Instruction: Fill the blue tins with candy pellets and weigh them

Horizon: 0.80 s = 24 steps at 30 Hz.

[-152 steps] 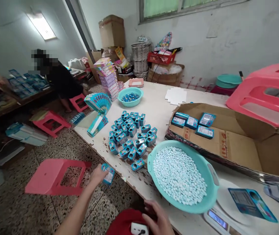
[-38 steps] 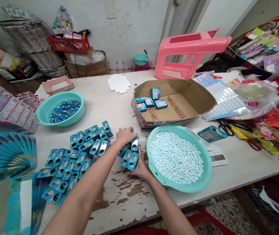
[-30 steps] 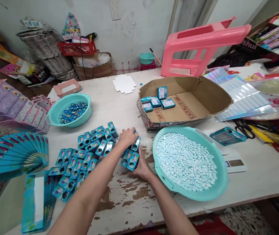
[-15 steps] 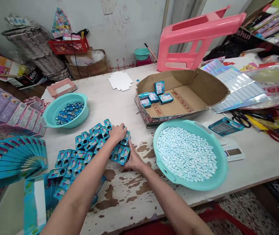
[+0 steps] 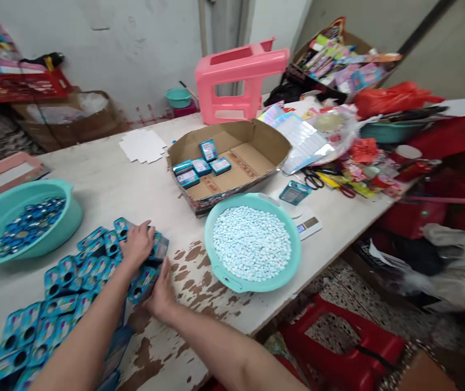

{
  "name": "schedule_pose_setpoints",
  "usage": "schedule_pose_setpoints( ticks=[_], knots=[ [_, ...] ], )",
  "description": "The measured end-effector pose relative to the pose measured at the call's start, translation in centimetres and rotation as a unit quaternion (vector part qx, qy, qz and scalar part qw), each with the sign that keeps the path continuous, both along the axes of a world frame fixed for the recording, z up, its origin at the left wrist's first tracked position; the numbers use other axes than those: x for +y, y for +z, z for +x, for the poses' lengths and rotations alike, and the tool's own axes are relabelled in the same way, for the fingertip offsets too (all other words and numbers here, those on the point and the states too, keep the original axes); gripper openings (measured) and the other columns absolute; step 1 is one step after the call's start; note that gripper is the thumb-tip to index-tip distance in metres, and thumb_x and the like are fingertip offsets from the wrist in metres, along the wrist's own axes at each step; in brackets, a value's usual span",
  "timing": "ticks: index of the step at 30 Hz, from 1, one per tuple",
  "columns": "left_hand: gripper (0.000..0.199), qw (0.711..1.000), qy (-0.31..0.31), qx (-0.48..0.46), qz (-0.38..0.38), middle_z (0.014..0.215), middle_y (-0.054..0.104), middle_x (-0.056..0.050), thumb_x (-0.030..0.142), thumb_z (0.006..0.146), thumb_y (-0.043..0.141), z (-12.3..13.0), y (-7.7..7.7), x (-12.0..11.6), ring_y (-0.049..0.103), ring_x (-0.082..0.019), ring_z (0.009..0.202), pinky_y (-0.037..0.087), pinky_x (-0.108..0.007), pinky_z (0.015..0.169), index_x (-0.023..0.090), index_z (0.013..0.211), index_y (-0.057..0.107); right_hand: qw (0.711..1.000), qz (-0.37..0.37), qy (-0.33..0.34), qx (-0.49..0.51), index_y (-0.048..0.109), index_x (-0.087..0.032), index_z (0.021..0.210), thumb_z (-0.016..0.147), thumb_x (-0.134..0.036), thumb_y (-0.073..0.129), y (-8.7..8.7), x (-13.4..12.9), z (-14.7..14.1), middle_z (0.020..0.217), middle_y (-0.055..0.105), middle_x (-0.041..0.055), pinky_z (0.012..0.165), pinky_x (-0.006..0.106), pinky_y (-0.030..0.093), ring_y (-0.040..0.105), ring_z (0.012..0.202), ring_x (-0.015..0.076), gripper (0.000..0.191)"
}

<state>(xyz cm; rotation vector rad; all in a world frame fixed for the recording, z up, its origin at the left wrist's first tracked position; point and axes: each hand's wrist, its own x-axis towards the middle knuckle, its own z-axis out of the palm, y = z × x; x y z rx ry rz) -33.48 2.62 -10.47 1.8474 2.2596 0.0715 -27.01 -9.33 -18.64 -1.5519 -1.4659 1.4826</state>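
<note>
Several small blue boxes (image 5: 59, 307) with round holes in their tops stand packed together at the lower left. My left hand (image 5: 138, 244) is closed round boxes at the group's right end, its fingers over their far side. My right hand (image 5: 162, 290) presses the near right side of the same end boxes (image 5: 140, 282), fingers partly hidden behind them. Right of my hands is a teal basin (image 5: 293, 255) of pale blue tablets (image 5: 252, 244). Another teal basin (image 5: 73, 214) at the left holds shiny blue pieces (image 5: 32, 222).
A cardboard tray (image 5: 252, 146) with several blue boxes lies behind the tablet basin. A pink stool (image 5: 232, 81) stands at the back. Scissors (image 5: 313, 178), a small scale (image 5: 309, 227) and plastic packets lie right. A red stool (image 5: 338, 347) is below the table edge.
The view has swung to the right, so everything on the table appears further left. Both hands remain at the right end of the box group, and the end boxes now look tilted.
</note>
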Motion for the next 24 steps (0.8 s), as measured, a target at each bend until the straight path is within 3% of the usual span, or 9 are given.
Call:
schedule_pose_setpoints(
  ticks=[3,5,7,9,10,13,16,20,24],
  knots=[
    [0.053,0.999,-0.032,0.014,0.039,0.129,0.052,-0.017,0.047,0.090,0.028,0.0,0.2,-0.5,0.042,-0.036,0.120,0.035,-0.060,0.092,0.019,0.132,0.044,0.999,-0.034,0.016,-0.013,-0.010,-0.010,0.145,0.032,-0.030,0.091,1.6,-1.0,1.5,0.151,-0.006,0.0227,0.111,0.050,0.020,0.000,0.140,0.0367,0.153],
    [0.052,0.995,-0.054,0.036,0.077,0.127,0.053,-0.016,0.047,0.088,0.031,0.1,0.5,-1.1,0.044,-0.035,0.119,0.037,-0.059,0.091,0.019,0.130,0.046,0.999,-0.019,0.049,-0.004,-0.003,-0.012,0.146,0.038,-0.036,0.090,2.6,-2.7,4.4,0.152,0.001,0.0215,0.109,0.051,0.026,0.009,0.139,0.0373,0.145],
    [0.047,0.988,-0.071,0.047,0.130,0.124,0.056,-0.012,0.046,0.087,0.034,0.7,1.0,-2.0,0.048,-0.033,0.116,0.040,-0.055,0.092,0.021,0.124,0.049,0.994,0.005,0.111,0.018,0.017,-0.016,0.146,0.040,-0.042,0.089,2.9,-5.2,8.8,0.148,0.023,0.0193,0.104,0.050,0.033,0.028,0.133,0.0389,0.131],
    [0.040,0.977,-0.085,0.034,0.191,0.121,0.059,-0.007,0.045,0.087,0.038,2.2,1.7,-3.2,0.051,-0.030,0.114,0.042,-0.051,0.093,0.025,0.119,0.050,0.979,0.023,0.188,0.073,0.047,-0.027,0.131,0.043,-0.046,0.087,2.5,-8.1,14.2,0.124,0.057,0.0074,0.094,0.042,0.046,0.056,0.110,0.0321,0.098],
    [0.038,0.971,-0.089,0.021,0.221,0.121,0.059,-0.005,0.045,0.086,0.039,3.5,2.2,-3.9,0.051,-0.029,0.114,0.042,-0.051,0.094,0.027,0.118,0.049,0.972,0.006,0.211,0.101,0.055,-0.030,0.122,0.046,-0.047,0.085,2.2,-9.5,17.3,0.110,0.065,0.0020,0.085,0.036,0.051,0.063,0.097,0.0269,0.083],
    [0.034,0.954,-0.081,-0.021,0.289,0.123,0.058,-0.003,0.042,0.086,0.043,9.6,3.8,-6.3,0.050,-0.028,0.117,0.039,-0.051,0.098,0.029,0.117,0.049,0.978,-0.076,0.167,0.099,0.065,-0.028,0.108,0.046,-0.041,0.085,1.7,-12.2,27.2,0.092,0.069,0.0002,0.063,0.027,0.053,0.066,0.072,0.0200,0.066],
    [0.032,0.947,-0.096,-0.063,0.301,0.112,0.061,-0.010,0.038,0.086,0.047,18.7,4.2,-8.1,0.055,-0.028,0.109,0.041,-0.048,0.096,0.021,0.111,0.055,0.994,-0.090,0.047,0.037,0.067,-0.022,0.105,0.050,-0.027,0.083,2.7,-11.6,37.5,0.091,0.070,0.0044,0.062,0.029,0.051,0.064,0.072,0.0207,0.057],
    [0.032,0.954,-0.227,-0.125,0.153,0.113,0.061,-0.009,0.036,0.089,0.044,31.3,2.3,-8.2,0.054,-0.024,0.108,0.043,-0.039,0.091,0.021,0.114,0.055,0.997,-0.064,-0.011,0.035,0.067,-0.019,0.102,0.060,-0.022,0.072,5.1,-7.6,48.8,0.090,0.069,0.0051,0.066,0.032,0.051,0.062,0.074,0.0200,0.042],
    [0.031,0.960,-0.270,-0.071,0.022,0.116,0.057,-0.010,0.037,0.090,0.042,38.0,0.2,-7.1,0.050,-0.025,0.108,0.040,-0.041,0.089,0.023,0.113,0.057,0.998,-0.038,-0.043,0.019,0.066,-0.018,0.101,0.065,-0.027,0.067,5.9,-3.4,55.3,0.093,0.069,0.0069,0.069,0.035,0.052,0.062,0.072,0.0194,0.037]
  ],
)
